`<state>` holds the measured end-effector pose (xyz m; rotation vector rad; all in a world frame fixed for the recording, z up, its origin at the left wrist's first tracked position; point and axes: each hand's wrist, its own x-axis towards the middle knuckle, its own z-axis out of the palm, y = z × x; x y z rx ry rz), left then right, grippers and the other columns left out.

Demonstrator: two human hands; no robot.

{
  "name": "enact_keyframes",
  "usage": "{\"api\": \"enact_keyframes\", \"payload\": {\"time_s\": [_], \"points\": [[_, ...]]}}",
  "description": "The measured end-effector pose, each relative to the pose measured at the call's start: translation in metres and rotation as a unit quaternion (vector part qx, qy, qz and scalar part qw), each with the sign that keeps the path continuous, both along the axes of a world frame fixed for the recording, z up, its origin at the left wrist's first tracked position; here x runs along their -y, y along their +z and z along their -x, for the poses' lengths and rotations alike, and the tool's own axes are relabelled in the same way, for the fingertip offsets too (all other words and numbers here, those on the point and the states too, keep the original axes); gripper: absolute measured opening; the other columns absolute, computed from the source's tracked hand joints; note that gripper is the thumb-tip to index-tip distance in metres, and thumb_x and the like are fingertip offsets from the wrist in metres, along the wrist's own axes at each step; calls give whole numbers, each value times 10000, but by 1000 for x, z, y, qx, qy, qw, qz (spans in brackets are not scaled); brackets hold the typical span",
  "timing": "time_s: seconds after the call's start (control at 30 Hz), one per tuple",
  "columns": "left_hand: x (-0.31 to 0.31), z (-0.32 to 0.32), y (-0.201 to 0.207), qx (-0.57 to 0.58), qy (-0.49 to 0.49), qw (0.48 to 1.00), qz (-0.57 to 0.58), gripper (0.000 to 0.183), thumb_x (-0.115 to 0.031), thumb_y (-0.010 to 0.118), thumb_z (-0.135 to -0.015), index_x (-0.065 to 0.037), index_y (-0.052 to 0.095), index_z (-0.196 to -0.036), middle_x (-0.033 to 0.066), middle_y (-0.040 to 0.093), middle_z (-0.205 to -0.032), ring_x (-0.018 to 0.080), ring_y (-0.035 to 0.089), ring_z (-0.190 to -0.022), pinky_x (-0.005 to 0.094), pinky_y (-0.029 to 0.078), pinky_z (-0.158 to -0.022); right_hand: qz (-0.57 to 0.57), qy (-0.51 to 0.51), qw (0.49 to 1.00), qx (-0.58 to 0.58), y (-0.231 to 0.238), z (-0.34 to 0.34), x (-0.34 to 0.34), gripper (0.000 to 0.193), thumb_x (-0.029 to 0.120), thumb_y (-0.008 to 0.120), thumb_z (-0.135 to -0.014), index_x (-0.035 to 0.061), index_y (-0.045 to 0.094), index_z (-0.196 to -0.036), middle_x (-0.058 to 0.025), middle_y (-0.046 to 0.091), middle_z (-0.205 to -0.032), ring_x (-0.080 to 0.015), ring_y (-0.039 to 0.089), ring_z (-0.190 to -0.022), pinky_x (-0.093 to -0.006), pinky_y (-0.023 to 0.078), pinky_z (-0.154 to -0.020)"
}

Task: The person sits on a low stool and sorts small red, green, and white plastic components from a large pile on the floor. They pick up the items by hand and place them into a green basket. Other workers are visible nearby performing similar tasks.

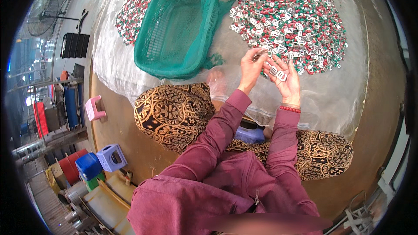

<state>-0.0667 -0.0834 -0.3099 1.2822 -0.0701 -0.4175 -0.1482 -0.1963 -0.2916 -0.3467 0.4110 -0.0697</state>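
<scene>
My right hand [288, 88] is turned palm up with its fingers partly curled, and a few silver slide buckles [281, 75] lie across them. Just left of it, my left hand [250, 70] pinches a small silvery piece, apparently another buckle [260, 55], between thumb and fingers. Both hands hover over the near edge of a large heap [300, 30] of silver buckles mixed with small red and green pieces. A red bead bracelet [291, 109] circles my right wrist.
A green basket [141, 61] lined with netting stands on a translucent sheet [355, 82] to the left. Behind it lies a second heap [130, 15]. Pink [94, 109] and purple [114, 156] stools stand farther left. My patterned trouser legs [172, 115] flank a blue-purple seat [249, 135].
</scene>
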Motion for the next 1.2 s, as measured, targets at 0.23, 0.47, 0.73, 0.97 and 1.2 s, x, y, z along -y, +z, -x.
{"api": "enact_keyframes", "payload": {"time_s": [0.23,0.47,0.73,0.97,1.2], "points": [[-10,-7,-9,-249,-66,916,307,257,-290,510,-867,-34,508,-892,127,557,-918,277,578,-894,413,487,-814,264,-157,948,-83,-4,12,18,577,452,317,-947,13,346,-1320,-211,481,-1235,-288,504,-1113,-396,406,-945],[5,10,-33,-458,-15,779,427,397,-383,456,-907,-19,503,-1058,196,539,-1062,328,526,-1014,457,456,-887,629,-78,772,-47,6,-17,-26,497,360,322,-960,19,391,-1315,-150,489,-1258,-227,440,-1181,-362,327,-991],[-91,-101,64,-294,72,571,763,837,-589,429,-819,-107,53,-1391,235,93,-1431,437,154,-1296,541,316,-1007,512,-159,820,-199,-52,-17,40,415,185,503,-898,42,448,-1284,-106,600,-1048,-200,580,-929,-326,478,-717],[-56,-81,45,-300,31,662,687,795,-594,427,-822,-228,54,-1421,199,166,-1421,479,193,-1278,608,283,-997,888,101,418,-165,-179,-18,31,479,53,689,-638,150,592,-1097,-145,500,-1023,-339,474,-999,-420,421,-847],[-8,-50,-8,-137,-174,975,26,436,-400,483,-904,-117,473,-1235,104,540,-1068,199,545,-927,379,478,-807,535,45,813,-226,-170,-12,38,231,212,613,-830,7,614,-936,-91,642,-722,-161,572,-480,-290,442,-398]]}}
